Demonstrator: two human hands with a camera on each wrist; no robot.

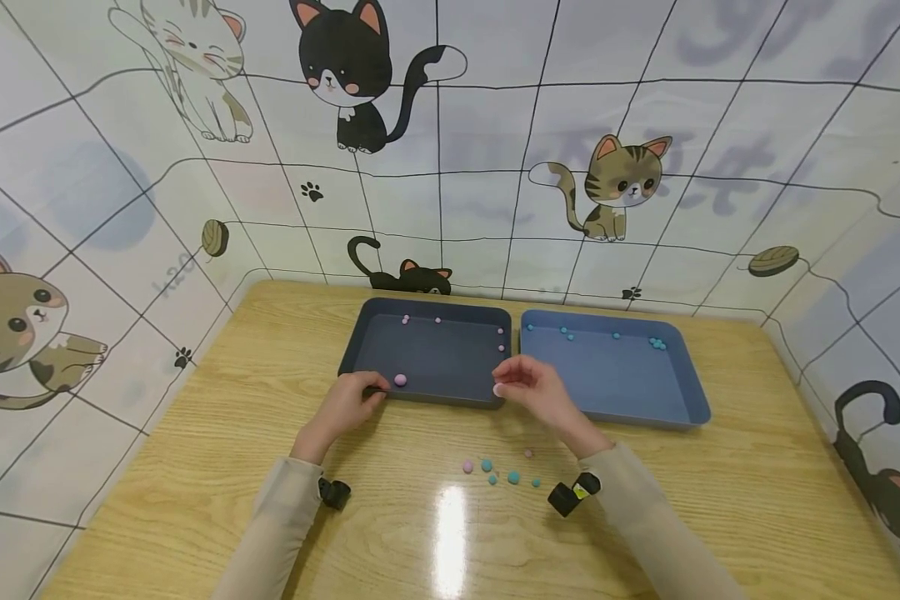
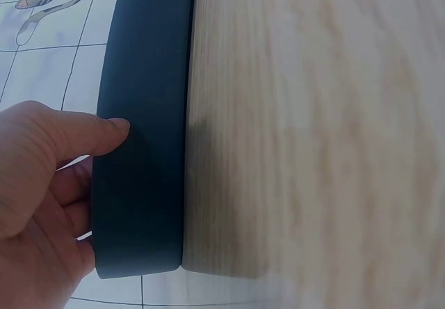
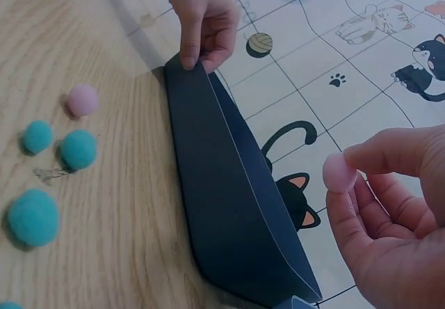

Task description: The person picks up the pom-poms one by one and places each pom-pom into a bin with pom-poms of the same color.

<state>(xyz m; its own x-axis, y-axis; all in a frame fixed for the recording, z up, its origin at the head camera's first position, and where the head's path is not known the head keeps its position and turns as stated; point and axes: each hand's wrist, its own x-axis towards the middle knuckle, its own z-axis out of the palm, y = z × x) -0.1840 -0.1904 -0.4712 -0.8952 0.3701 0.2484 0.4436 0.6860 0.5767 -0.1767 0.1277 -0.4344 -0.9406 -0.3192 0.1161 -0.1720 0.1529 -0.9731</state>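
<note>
My left hand [image 1: 347, 405] grips the near left rim of a dark grey tray [image 1: 446, 354], with the thumb [image 2: 111, 136] on its outer wall and the fingers inside. Over the tray's near right corner, my right hand [image 1: 542, 393] pinches a pink pom-pom [image 3: 338, 172] between thumb and fingertips. Inside the dark tray lie a larger pink pom-pom [image 1: 401, 380] near the left hand and several small pink ones along the far and right sides. A blue tray [image 1: 618, 379] stands just to the right, holding several small teal pom-poms [image 1: 657, 343] towards its far side.
On the wooden table [image 1: 390, 517] in front of the trays lie several loose teal pom-poms [image 1: 513, 477] and two pink ones [image 1: 468, 467]. A cat-patterned cloth [image 1: 487, 200] stands behind the table and at both sides. Each wrist carries a small black camera [image 1: 335, 493].
</note>
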